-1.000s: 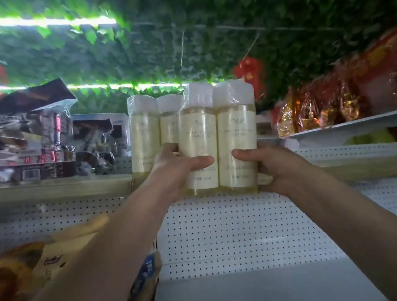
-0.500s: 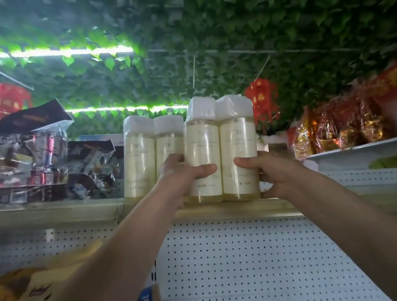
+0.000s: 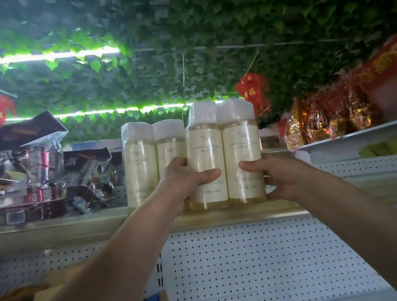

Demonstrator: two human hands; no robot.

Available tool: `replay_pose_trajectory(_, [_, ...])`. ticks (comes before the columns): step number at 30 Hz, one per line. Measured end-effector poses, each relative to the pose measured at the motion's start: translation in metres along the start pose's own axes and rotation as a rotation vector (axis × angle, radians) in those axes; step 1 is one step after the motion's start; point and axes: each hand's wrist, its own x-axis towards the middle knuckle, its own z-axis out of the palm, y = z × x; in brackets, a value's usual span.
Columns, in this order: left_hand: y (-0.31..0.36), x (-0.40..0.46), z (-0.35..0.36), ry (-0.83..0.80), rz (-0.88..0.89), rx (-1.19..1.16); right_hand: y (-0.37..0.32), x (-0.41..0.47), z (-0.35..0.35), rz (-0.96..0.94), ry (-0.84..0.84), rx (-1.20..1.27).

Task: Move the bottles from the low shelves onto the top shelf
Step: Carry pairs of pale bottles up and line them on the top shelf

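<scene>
Left hand point(image 3: 183, 178) and right hand point(image 3: 277, 177) are grasping a shrink-wrapped pair of white-capped bottles point(image 3: 222, 157) from either side, steadying it at the top shelf's front edge point(image 3: 228, 214) beside another wrapped pair point(image 3: 152, 162).

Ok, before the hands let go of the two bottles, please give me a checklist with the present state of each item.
1. Left hand holds the front pair: ok.
2. Right hand holds the pair on the other side: ok.
3. Pair upright: ok.
4. Bases fully on the top shelf: cannot tell; they sit at its front edge.
5. Beside the rear pair, none toppled: ok.
6. Room behind to push deeper: cannot tell.
</scene>
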Motion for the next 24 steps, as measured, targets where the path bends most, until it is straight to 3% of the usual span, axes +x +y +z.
replay_pose_trajectory(9, [0.012, 0.004, -0.004, -0.016, -0.019, 0.081, -0.008, 0.005, 0.002, 0.052, 0.043, -0.024])
replay_pose_trajectory(24, [0.005, 0.028, 0.005, 0.034, 0.001, 0.111, -0.017, 0.016, -0.006, -0.019, 0.07, -0.071])
